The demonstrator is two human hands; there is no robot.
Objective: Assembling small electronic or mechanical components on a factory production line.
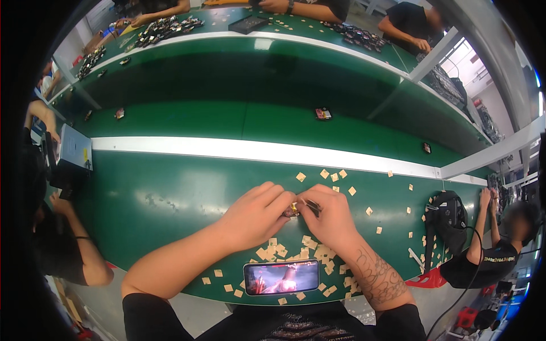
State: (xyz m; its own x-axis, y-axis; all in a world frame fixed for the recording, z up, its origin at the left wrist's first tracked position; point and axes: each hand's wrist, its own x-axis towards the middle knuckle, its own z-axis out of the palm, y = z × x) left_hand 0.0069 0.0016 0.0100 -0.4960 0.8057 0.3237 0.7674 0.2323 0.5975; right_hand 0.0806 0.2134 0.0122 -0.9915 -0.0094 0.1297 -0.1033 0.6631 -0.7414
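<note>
Over the green bench, my left hand [259,215] pinches a small dark electronic module [291,211] with a yellow patch on it. Its far details are too small to make out, and fingers cover part of it. My right hand [328,213] is closed close against its right side, and a thin dark tool [312,206], tweezer-like, shows between the fingers. Both hands meet above scattered small square tan stickers [324,254]. A phone [281,277] playing a video lies flat between my forearms, near the bench's front edge.
A white rail [250,149] divides my bench [170,193] from a lower green strip holding a few modules [323,114]. A black bag [449,213] lies at right, a grey box [75,149] at left. Co-workers sit both sides and opposite, near piles of modules [165,31].
</note>
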